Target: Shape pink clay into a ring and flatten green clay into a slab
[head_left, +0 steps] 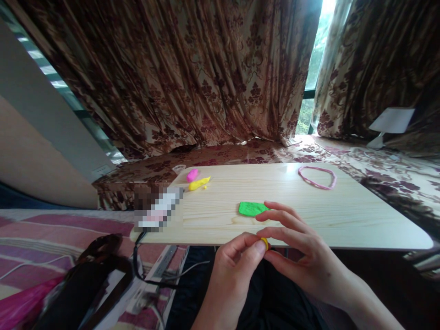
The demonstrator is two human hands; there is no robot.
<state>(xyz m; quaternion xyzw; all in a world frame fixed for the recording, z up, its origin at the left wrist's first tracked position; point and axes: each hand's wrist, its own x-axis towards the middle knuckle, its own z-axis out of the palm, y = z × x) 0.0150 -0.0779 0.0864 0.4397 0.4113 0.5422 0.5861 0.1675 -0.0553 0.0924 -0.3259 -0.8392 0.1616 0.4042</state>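
Just in front of the table's near edge, my left hand [235,266] pinches a small piece of yellow modelling clay [264,244] between thumb and forefinger. My right hand [304,247] meets it from the other side, its thumb and forefinger at the piece's edge and its other fingers stretched out. Beyond the fingers a flat green clay slab [251,209] with rounded corners lies on the table, its right end partly covered by my right fingertips. Farther back at the left are a long yellow clay lump [198,184], a tiny yellow bit [205,187] and a pink clay lump [192,174].
A pink braided loop [318,178] lies at the back right of the wooden table [364,220]. A blurred-out device [160,208] with a black cable occupies the left edge. Left of my legs sits a power strip [164,262]. A white lamp [392,121] stands far right, by curtains.
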